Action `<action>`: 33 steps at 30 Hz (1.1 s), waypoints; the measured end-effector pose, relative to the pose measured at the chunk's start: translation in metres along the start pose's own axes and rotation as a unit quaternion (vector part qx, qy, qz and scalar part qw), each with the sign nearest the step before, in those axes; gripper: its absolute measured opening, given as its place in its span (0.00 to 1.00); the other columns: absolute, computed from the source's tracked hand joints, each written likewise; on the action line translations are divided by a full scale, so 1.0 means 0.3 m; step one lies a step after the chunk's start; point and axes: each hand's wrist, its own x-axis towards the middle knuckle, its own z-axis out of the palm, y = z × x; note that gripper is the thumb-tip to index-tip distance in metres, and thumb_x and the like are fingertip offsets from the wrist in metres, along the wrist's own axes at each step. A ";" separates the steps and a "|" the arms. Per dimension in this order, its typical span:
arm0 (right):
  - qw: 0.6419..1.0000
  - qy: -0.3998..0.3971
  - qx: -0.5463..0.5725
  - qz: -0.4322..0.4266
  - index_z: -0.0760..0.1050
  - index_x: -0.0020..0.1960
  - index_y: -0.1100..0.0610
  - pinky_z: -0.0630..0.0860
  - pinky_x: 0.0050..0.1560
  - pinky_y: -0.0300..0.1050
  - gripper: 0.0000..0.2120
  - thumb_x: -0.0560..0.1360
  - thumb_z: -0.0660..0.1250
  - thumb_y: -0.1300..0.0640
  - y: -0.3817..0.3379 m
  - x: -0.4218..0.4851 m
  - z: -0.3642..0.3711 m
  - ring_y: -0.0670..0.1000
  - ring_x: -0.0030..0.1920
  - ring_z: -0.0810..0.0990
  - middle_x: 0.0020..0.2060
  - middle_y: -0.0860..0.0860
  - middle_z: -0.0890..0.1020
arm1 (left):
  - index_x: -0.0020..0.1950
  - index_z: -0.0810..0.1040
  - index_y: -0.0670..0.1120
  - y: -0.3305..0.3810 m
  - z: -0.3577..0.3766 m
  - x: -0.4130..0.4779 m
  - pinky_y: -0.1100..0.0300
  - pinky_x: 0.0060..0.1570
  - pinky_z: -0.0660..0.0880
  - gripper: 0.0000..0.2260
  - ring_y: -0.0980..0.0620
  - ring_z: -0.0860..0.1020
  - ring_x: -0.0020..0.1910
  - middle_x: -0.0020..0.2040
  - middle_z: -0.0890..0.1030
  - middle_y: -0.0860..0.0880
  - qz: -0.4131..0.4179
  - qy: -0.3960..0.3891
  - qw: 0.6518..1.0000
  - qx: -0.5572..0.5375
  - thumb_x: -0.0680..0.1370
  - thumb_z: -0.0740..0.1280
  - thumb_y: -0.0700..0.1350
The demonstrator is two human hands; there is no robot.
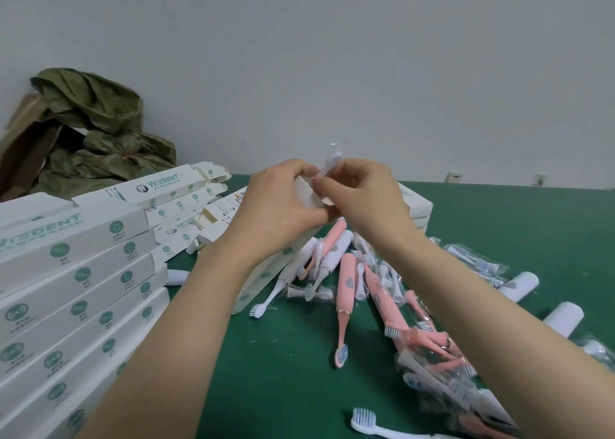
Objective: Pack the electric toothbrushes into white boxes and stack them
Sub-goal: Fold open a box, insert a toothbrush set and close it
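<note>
Left hand (279,202) gripping white box (304,189), right hand (362,195) pinching toothbrush (330,163), head pointing up

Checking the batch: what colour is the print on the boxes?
Green, on white boxes; head view.

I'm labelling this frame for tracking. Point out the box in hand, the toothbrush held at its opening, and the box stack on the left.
held box (307,193): head view, open end flap.
held toothbrush (332,160): head view, its capped head.
box stack (83,239): head view, top box's printed face.
</note>
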 end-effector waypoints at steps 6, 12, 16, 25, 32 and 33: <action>0.998 -0.021 -0.056 0.019 0.70 0.58 0.53 0.70 0.32 0.37 0.18 0.72 0.70 0.49 0.000 0.037 -0.039 0.41 0.33 0.77 0.38 0.45 0.78 | 0.62 0.76 0.50 -0.015 0.008 -0.004 0.75 0.39 0.65 0.27 0.58 0.73 0.48 0.51 0.77 0.58 -0.005 0.000 1.000 0.019 0.65 0.76 0.56; 0.975 0.084 -0.121 -0.168 0.72 0.57 0.53 0.72 0.36 0.32 0.11 0.76 0.67 0.57 0.000 0.022 -0.017 0.40 0.35 0.77 0.40 0.42 0.77 | 0.55 0.78 0.50 -0.004 0.001 -0.003 0.74 0.36 0.68 0.22 0.59 0.76 0.44 0.45 0.79 0.57 -0.008 -0.008 1.000 0.004 0.65 0.76 0.54; 0.975 0.025 -0.158 -0.154 0.78 0.49 0.53 0.68 0.38 0.30 0.04 0.75 0.66 0.56 -0.001 0.031 -0.005 0.40 0.35 0.74 0.39 0.43 0.78 | 0.47 0.78 0.54 -0.002 -0.007 -0.002 0.77 0.34 0.65 0.15 0.69 0.72 0.37 0.35 0.74 0.62 -0.011 0.021 1.000 -0.007 0.63 0.74 0.53; 0.997 -0.054 -0.029 -0.044 0.80 0.41 0.48 0.70 0.29 0.33 0.13 0.75 0.63 0.63 0.049 0.050 -0.106 0.40 0.28 0.71 0.32 0.43 0.79 | 0.58 0.78 0.51 -0.015 0.012 -0.012 0.75 0.40 0.65 0.23 0.63 0.73 0.47 0.45 0.76 0.60 0.001 -0.012 1.000 0.011 0.65 0.76 0.54; 0.870 -0.214 -0.397 0.199 0.73 0.40 0.60 0.67 0.29 0.39 0.09 0.76 0.63 0.55 0.285 0.019 -0.079 0.49 0.30 0.70 0.34 0.52 0.74 | 0.64 0.76 0.49 -0.025 0.014 -0.009 0.72 0.45 0.60 0.28 0.57 0.72 0.55 0.59 0.78 0.54 0.003 -0.014 0.999 0.032 0.66 0.76 0.56; 0.851 -0.232 -0.424 0.203 0.69 0.39 0.58 0.67 0.30 0.40 0.11 0.76 0.63 0.53 0.311 0.007 -0.050 0.50 0.33 0.71 0.35 0.53 0.74 | 0.63 0.76 0.49 -0.023 0.019 -0.011 0.73 0.43 0.60 0.28 0.57 0.71 0.52 0.57 0.78 0.54 0.007 -0.013 0.999 0.034 0.66 0.76 0.56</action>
